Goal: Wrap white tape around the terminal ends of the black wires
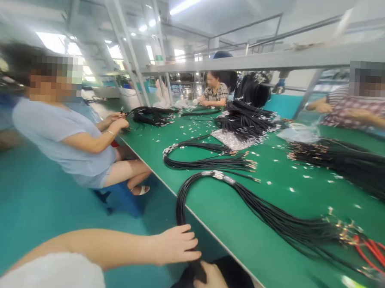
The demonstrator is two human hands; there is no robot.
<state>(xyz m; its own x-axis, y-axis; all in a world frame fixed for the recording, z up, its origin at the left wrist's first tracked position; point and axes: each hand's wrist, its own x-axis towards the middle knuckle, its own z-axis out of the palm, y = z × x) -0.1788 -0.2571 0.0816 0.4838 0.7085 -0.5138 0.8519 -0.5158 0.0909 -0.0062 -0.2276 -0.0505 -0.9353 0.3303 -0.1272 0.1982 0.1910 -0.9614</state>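
A looped bundle of thin black cables lies on the green work table, with metal ferrules at the top of the loop and brass terminals at its far end. My left hand closes over the bundle's lower end at the table's front edge. My right hand sits just below, partly cut off by the frame, gripping the same black strands. Another looped cable bundle lies just beyond, apart from my hands.
Tiny metal terminals litter the table among further black cable bundles. Red wires lie at the right. A seated co-worker handles cables at the left, and more co-workers sit across the table. A metal shelf spans above.
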